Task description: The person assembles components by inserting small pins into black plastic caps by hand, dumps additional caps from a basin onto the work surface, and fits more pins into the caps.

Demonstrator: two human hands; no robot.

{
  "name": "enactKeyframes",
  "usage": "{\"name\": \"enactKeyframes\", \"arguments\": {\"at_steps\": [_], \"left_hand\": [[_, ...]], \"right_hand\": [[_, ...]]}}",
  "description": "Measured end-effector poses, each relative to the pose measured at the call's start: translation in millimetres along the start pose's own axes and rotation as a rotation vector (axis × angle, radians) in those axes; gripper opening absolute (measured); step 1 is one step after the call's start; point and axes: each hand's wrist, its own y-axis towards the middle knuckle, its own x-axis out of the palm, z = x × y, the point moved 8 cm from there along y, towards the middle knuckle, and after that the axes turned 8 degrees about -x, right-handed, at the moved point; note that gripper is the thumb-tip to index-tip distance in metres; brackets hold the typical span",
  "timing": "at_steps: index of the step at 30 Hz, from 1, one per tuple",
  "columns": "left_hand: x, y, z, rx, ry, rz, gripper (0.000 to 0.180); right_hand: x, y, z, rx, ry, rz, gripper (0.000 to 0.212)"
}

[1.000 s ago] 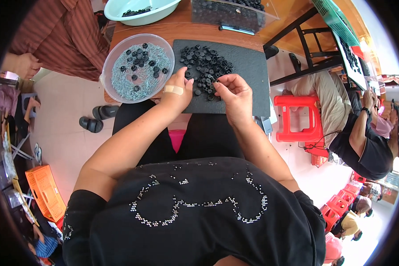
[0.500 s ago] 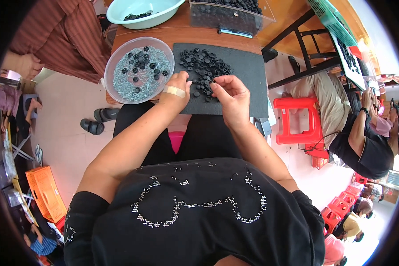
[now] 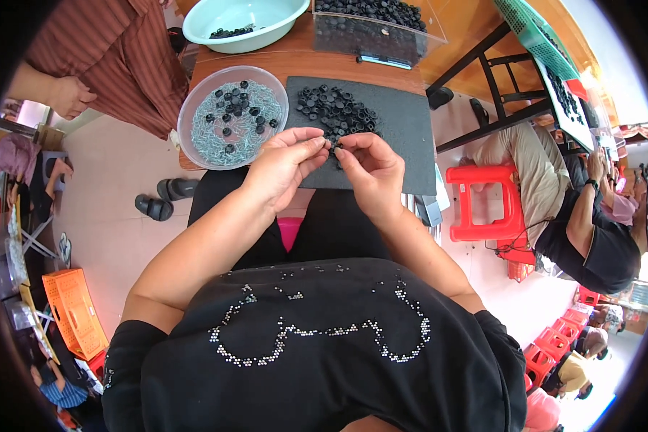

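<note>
My left hand (image 3: pixel 281 169) and my right hand (image 3: pixel 376 175) meet fingertip to fingertip over the near part of a dark mat (image 3: pixel 409 129). Between the right thumb and finger is a small round black cap (image 3: pixel 336 145). The left thumb and forefinger are pinched right beside it; what they grip is too small to tell. Beyond the fingers lies a loose pile of black caps (image 3: pixel 331 108). To the left stands a clear round bowl (image 3: pixel 183 122) holding many thin silvery screw-like pins (image 3: pixel 216 146), with several black caps on top of them.
At the back of the wooden table (image 3: pixel 266 63) are a pale green basin (image 3: pixel 248 42) and a clear bin (image 3: pixel 381 43) of black parts, with a pen (image 3: pixel 384 61) before it. A person stands at left; another sits at right, near a red stool (image 3: pixel 486 230).
My left hand has come from beside the bowl's rim to the right, and its fingers now meet those of my right hand. The right hand stays near its place, still pinching the black cap.
</note>
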Motion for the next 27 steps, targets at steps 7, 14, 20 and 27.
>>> {"name": "enactKeyframes", "arguments": {"at_steps": [7, 14, 20, 27], "left_hand": [[10.4, -22.7, 8.2, 0.032, 0.023, -0.010, 0.027], [11.8, -27.7, 12.9, 0.106, 0.083, -0.019, 0.025], [13.5, -28.7, 12.3, 0.137, 0.091, -0.049, 0.023], [13.6, -29.2, 11.7, 0.182, 0.102, -0.071, 0.021]], "right_hand": [[1.4, 0.7, -10.6, -0.073, -0.094, -0.011, 0.014], [7.2, 2.6, -30.2, -0.166, -0.172, -0.040, 0.014], [6.8, 2.4, -38.1, -0.273, -0.322, -0.035, 0.015], [8.9, 1.8, -40.6, -0.299, -0.338, -0.053, 0.016]]}}
